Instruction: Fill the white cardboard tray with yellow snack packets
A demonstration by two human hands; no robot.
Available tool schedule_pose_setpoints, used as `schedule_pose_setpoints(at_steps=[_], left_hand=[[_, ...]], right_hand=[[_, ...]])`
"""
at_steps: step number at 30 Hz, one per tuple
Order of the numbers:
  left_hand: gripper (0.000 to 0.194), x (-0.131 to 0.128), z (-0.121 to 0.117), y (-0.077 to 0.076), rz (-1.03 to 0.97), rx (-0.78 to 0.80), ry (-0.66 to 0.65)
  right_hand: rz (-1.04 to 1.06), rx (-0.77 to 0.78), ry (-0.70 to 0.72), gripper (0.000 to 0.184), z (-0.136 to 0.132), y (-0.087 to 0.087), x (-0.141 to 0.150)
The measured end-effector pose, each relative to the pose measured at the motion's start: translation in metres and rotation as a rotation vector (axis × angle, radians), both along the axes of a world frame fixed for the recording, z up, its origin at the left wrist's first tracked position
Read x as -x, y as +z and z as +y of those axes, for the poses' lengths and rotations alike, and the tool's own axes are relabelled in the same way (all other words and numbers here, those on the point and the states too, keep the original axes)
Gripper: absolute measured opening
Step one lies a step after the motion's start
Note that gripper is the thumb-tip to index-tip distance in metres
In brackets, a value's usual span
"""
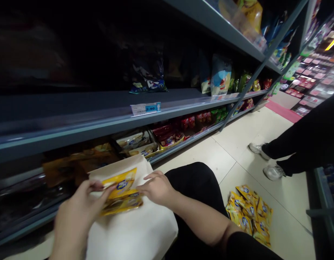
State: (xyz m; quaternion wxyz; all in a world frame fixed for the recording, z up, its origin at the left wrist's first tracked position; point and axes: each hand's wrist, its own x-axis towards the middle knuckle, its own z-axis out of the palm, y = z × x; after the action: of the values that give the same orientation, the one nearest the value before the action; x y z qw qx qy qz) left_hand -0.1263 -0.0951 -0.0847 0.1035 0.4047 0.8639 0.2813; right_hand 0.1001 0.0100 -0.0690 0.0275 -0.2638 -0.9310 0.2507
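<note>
My left hand (80, 209) and my right hand (157, 187) both grip a small stack of yellow snack packets (120, 193). The packets sit at the mouth of a white cloth bag (137, 227) resting on my lap. The left thumb presses on the top packet's left edge, and the right fingers curl over its right edge. My knee in black trousers (195, 180) is just to the right of the bag.
Grey store shelves (102, 122) run along the left with snack bags and a price tag (145, 108). A pile of yellow packets (249, 213) lies on the tiled floor to my right. Another person's legs and white shoes (267, 160) stand further right.
</note>
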Motion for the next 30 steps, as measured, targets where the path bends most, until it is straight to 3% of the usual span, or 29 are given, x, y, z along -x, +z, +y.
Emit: schedule_pose_setpoints(at_steps=[3,6,13,17,23,30], left_hand=[[0.035,-0.002,0.022,0.026,0.014,0.154,-0.198],[0.036,0.003,0.031,0.040,0.109,0.246,-0.383],[0.024,0.004,0.014,0.039,0.172,0.138,-0.354],[0.017,0.005,0.009,0.040,0.171,0.206,-0.397],[0.016,0.010,0.014,0.040,0.256,0.144,-0.282],[0.031,0.007,0.013,0.040,0.311,0.177,-0.198]], right_hand=[[-0.027,0.005,0.013,0.012,0.000,-0.001,-0.003],[-0.095,0.013,0.001,0.011,0.003,0.004,-0.005],[-0.283,-0.135,0.103,0.021,0.014,0.042,0.009],[-0.310,-0.157,0.115,0.023,0.020,0.054,0.035],[-0.252,-0.133,0.181,0.028,0.031,0.033,0.072],[-0.151,-0.042,0.179,0.026,0.037,0.003,0.083]])
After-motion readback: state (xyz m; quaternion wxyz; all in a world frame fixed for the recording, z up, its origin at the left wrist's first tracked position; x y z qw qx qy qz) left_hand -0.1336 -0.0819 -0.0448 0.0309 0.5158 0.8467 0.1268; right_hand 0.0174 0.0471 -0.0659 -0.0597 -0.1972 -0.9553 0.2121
